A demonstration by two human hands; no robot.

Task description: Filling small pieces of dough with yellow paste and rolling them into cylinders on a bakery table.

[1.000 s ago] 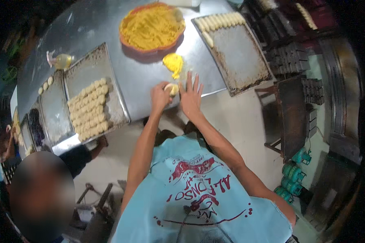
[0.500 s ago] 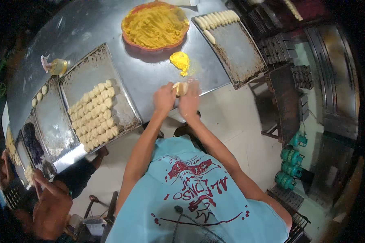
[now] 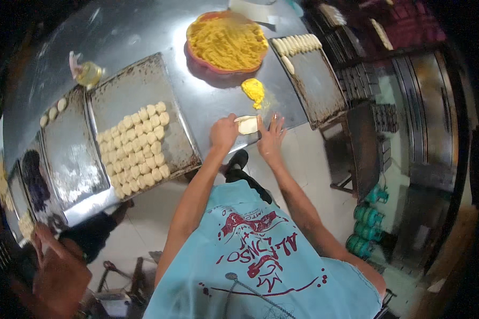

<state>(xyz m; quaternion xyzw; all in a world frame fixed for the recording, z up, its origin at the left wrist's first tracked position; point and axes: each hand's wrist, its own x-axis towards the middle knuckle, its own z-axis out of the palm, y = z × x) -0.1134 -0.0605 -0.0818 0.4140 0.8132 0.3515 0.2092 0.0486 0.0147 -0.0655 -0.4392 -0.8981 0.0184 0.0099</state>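
A small flat piece of pale dough [image 3: 248, 125] lies at the near edge of the metal table, one edge lifted or folded over. My left hand [image 3: 224, 133] is closed, its fingers pinching the dough's left side. At the other side, my right hand [image 3: 272, 137] has its fingers spread, with the thumb touching the dough's right edge. Just beyond sits a lump of bright yellow filling [image 3: 253, 91]. Farther back, a reddish scalloped bowl [image 3: 196, 57] is heaped with a darker yellow mash [image 3: 228, 41].
To the left, a baking tray [image 3: 135, 80] bears rows of round dough pieces [image 3: 135, 146]; a spray bottle [image 3: 88, 73] stands behind. At right, another tray [image 3: 318, 80] holds dough rolls [image 3: 298, 44]. Another person's hand [image 3: 43, 233] works at lower left. Green gas cylinders [image 3: 367, 223] stand right.
The dough, earlier bunched between both hands, now lies flatter and opened out. My right hand has moved apart from the left and spread its fingers. The whole view has shifted slightly.
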